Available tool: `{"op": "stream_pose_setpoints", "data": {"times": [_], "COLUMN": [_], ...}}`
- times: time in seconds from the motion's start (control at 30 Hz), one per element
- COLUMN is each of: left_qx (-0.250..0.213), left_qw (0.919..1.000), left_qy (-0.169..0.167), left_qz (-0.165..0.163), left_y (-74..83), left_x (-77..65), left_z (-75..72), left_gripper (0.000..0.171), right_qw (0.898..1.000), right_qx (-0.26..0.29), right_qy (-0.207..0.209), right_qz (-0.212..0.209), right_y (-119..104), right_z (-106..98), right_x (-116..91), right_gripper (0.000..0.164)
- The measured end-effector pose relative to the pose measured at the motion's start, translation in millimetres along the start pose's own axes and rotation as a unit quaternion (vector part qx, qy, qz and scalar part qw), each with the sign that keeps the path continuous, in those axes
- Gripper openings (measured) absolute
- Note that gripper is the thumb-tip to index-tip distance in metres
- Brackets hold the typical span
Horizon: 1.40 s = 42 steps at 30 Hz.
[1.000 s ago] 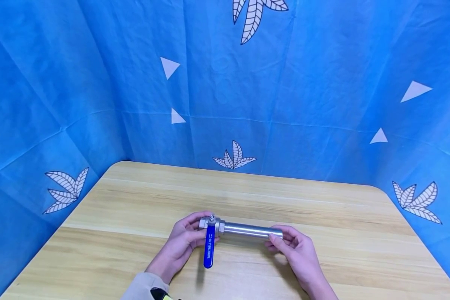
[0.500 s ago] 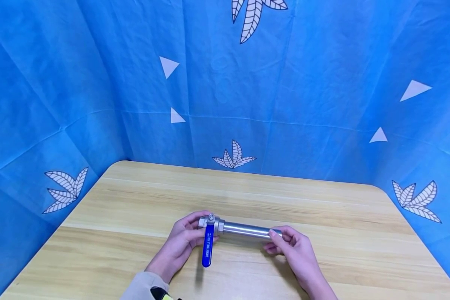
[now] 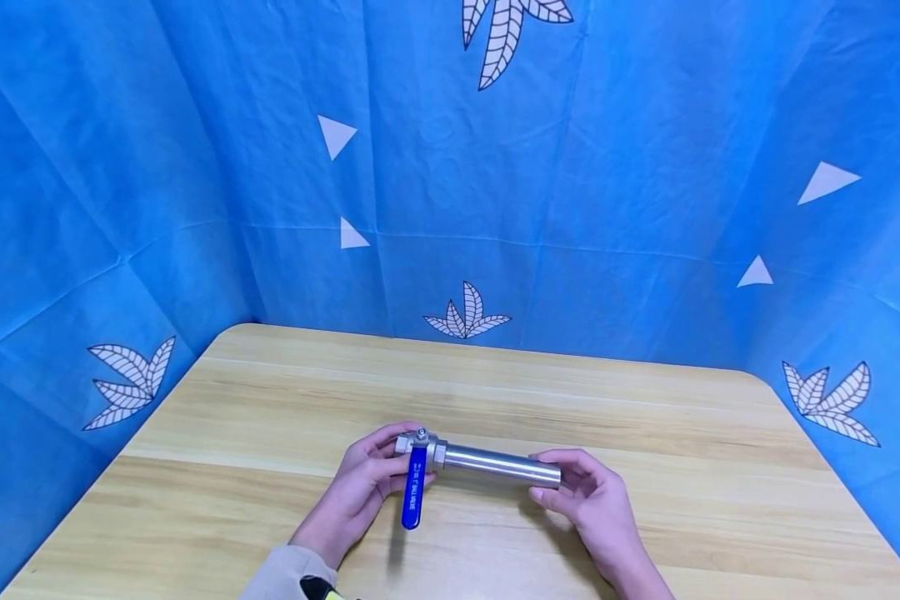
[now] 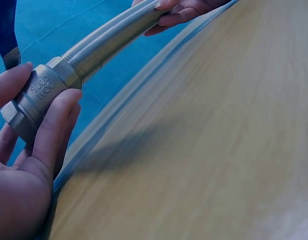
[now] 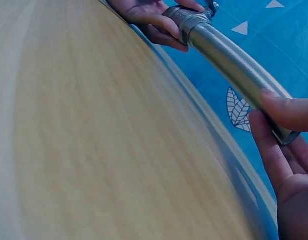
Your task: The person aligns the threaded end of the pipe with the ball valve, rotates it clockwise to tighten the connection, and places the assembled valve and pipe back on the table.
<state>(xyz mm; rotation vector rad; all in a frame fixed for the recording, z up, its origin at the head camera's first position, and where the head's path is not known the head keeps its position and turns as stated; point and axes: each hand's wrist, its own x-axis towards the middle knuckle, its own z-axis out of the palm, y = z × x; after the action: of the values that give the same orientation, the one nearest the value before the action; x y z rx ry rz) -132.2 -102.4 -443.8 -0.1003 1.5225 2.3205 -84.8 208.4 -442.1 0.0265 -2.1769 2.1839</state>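
My left hand (image 3: 356, 496) grips the steel body of a ball valve (image 3: 431, 451), thumb and fingers around it. The valve's blue lever (image 3: 414, 492), lettered "BALL VALVE", points toward me. Raised lettering shows on the valve body (image 4: 41, 87) in the left wrist view. A shiny steel pipe (image 3: 495, 464) joins the valve's right end, with a few threads visible at the joint. At the pipe's free end, my right hand (image 3: 596, 504) holds the pipe between thumb and fingers; the open tube end (image 5: 288, 137) shows in the right wrist view. Valve and pipe are held above the table.
A light wood-grain table (image 3: 270, 400) with rounded back corners lies beneath the hands. Blue cloth (image 3: 435, 167) with white leaf and triangle prints hangs behind it and at both sides. Shadows of the hands and parts fall on the tabletop.
My right thumb has come down from the pipe's upper face to its near lower side, and the fingers have shifted around the pipe end. The left hand stays nearly still on the valve.
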Motion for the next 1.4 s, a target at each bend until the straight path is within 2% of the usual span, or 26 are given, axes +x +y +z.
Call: {"op": "stream_pose_setpoints", "data": {"times": [0.2, 0.43, 0.7, 0.87, 1.17, 1.4], "left_qx": [0.012, 0.019, 0.027, 0.039, 0.112, 0.113], "left_qw": [0.9999, 0.9998, 0.9995, 0.9992, 0.9935, 0.9934], "left_qy": [-0.005, -0.007, -0.008, -0.002, -0.011, -0.004], "left_qz": [0.005, 0.008, 0.009, 0.004, 0.018, 0.019], "left_y": [-0.6, -1.1, -2.6, -1.0, 5.0, 4.3], "left_x": [0.8, 0.6, 2.5, 1.2, -3.8, -5.2], "left_z": [1.4, 2.2, 3.1, 5.6, 13.8, 13.2], "left_gripper": [0.062, 0.06, 0.061, 0.061, 0.066, 0.07], "right_qw": [1.0, 0.998, 0.996, 0.995, 0.994, 0.993], "right_qx": [-0.001, 0.008, 0.012, 0.018, 0.021, 0.03], "right_qy": [0.018, 0.031, 0.048, 0.061, 0.081, 0.083], "right_qz": [0.007, 0.049, 0.071, 0.074, 0.075, 0.075], "right_y": [-2, -3, -4, -3, -5, -6], "right_z": [2, 4, 5, 6, 7, 7], "right_x": [-2, 1, 3, 2, 2, 2], "right_gripper": [0.049, 0.044, 0.038, 0.037, 0.036, 0.032]}}
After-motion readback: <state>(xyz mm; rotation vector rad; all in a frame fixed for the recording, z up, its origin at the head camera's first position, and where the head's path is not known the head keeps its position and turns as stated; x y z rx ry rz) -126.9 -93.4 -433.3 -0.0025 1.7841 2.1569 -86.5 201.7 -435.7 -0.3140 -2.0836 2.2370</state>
